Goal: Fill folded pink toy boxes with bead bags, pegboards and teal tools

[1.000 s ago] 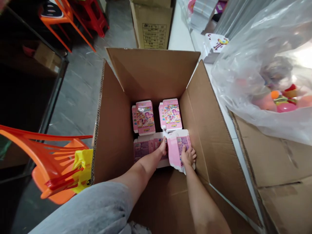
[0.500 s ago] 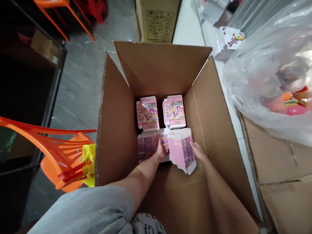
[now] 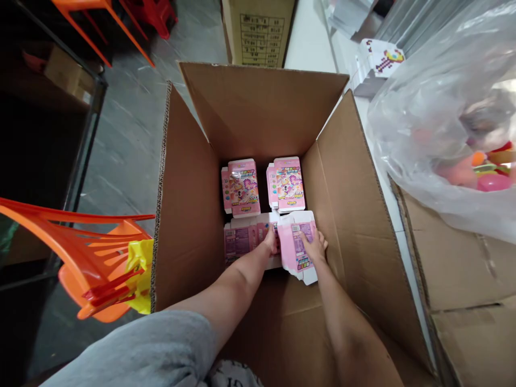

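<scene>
Deep in the large cardboard carton (image 3: 193,215), four stacks of flat pink toy boxes are laid in a two-by-two pattern, so the floor of the carton is covered evenly. The near right stack (image 3: 296,244) is pressed down by the right hand (image 3: 314,248), laid flat on top with fingers spread; nothing is clenched, the grip being a flat hold that seems meant to seat the stack against the carton's right wall. The left hand (image 3: 270,242) is set at the seam between this stack and the near left stack (image 3: 244,239), apparently to keep the two apart and squared. The far stacks (image 3: 244,185) lie untouched, face up. An orange chair (image 3: 92,247) stands beside the carton, and a clear plastic bag (image 3: 435,107) of toys lies to the right.
</scene>
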### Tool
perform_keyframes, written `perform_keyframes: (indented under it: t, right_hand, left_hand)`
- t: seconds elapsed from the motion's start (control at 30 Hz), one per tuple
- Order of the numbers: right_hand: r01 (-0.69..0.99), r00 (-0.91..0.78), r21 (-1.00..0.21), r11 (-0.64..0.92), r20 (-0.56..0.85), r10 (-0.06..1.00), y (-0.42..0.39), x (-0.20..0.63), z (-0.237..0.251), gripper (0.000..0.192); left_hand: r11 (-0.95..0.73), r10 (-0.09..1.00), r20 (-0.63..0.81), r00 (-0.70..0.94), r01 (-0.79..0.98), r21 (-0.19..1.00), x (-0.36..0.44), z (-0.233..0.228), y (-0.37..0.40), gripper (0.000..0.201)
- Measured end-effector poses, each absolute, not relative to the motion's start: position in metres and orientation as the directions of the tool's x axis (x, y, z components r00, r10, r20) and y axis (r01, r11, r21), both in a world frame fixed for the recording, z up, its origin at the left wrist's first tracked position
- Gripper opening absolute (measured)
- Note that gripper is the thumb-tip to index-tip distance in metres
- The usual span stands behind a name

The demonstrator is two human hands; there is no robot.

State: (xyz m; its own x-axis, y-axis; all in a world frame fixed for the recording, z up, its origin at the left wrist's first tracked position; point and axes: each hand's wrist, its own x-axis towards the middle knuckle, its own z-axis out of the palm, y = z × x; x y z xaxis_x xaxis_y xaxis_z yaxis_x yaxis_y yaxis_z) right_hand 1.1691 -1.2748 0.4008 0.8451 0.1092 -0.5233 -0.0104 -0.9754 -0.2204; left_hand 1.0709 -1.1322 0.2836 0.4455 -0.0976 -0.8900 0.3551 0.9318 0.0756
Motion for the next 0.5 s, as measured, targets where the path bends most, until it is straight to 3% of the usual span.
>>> perform_keyframes:
  t: [0.2,0.33,0.5]
  right_hand:
    - [0.031,0.861,-0.145,-0.989,-0.498,0.1,-1.271,1.164,0.409,0.075]
    - [0.057,0.873,-0.108,-0.993,-0.477,0.102,-1.262,1.157,0.42,0.069]
    - [0.151,0.877,-0.125,-0.981,-0.441,0.192,-1.248,1.151,0.445,0.056]
  left_hand:
    - [0.944,-0.127,-0.893,0.432,0.33,0.026,1.069,0.289,-1.147,0.092]
    - [0.955,-0.111,-0.854,0.509,0.293,0.051,1.059,0.302,-1.153,0.095]
    - [0.941,-0.13,-0.755,0.642,0.32,0.11,1.038,0.327,-1.146,0.091]
